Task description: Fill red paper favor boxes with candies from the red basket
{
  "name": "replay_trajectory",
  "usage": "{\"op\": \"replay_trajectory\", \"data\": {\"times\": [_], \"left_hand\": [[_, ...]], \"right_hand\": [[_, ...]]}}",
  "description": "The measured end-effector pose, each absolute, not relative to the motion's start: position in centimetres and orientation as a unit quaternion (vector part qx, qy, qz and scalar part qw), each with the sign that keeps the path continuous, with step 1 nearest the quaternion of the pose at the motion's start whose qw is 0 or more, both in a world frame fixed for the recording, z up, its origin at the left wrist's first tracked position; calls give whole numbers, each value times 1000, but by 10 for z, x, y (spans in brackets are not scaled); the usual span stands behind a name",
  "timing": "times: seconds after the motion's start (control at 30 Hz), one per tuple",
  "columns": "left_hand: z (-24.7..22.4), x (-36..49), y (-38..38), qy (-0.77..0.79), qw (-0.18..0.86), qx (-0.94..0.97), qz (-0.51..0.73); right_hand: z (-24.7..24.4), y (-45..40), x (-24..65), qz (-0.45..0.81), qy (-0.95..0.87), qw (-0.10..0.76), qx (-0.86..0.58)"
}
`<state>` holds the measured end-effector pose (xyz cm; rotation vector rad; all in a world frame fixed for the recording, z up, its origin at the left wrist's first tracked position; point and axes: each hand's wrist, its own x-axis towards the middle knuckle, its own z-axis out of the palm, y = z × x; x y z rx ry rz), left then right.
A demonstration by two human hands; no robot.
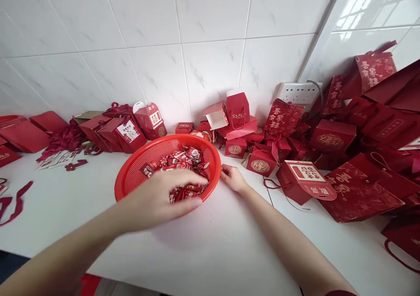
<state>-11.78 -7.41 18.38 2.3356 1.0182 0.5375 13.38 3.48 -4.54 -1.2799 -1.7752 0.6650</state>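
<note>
A round red plastic basket (pixel 129 173) with perforated sides stands on the white table, partly filled with small red-wrapped candies (pixel 183 160). My left hand (pixel 164 195) is over its near side, fingers stretched out toward the right and thumb apart from them, slightly blurred. Nothing shows between its fingers, and it covers part of the candies. Beside the basket's right rim, my right hand (pixel 232 178) rests low at the table with its fingers curled. The fingertips are near or against the basket's outside; whether anything is in them is hidden.
Red gift boxes (pixel 262 158) crowd the right side against the tiled wall, some stacked. At the left stand more red boxes (pixel 121 134), dark red ribbons (pixel 65 136) and a loose ribbon strip (pixel 16 206). A white power strip (pixel 299 92) is on the wall behind.
</note>
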Motion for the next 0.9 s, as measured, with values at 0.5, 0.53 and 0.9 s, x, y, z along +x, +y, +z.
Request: {"op": "replay_trajectory", "data": {"times": [0.5,0.53,0.9], "left_hand": [[113,-281,57,631,321,576,409],[103,-283,53,610,332,562,449],[74,-270,21,489,522,465,521]], "right_hand": [[-45,43,135,302,-698,406,-506],[-45,43,135,304,-697,406,-507],[-45,41,135,317,-689,406,-510]]}}
